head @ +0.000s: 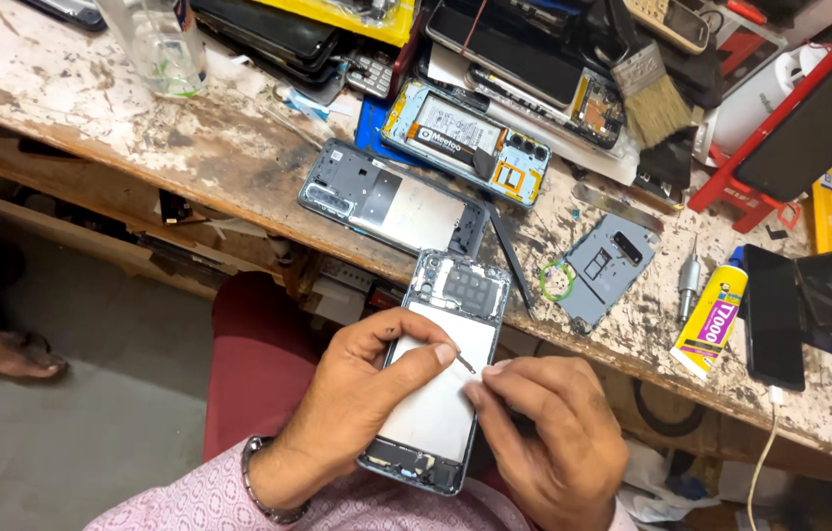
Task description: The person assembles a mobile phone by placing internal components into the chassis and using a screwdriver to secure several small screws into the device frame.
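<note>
Yellow glue tube (712, 320), green ring (556, 280)

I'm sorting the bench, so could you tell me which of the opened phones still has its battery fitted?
The blue-framed opened phone farthest up the workbench holds a battery. The grey frame and the phone in the hands show bare bays.

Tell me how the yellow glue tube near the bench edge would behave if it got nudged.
The yellow glue tube lies flat on the worn bench with its flattened end close to the edge, so a nudge might send it over. Its flat crimped end probably stops it rolling far. It looks small and soft-walled, so it is likely light and would dent under a firm squeeze.
</note>
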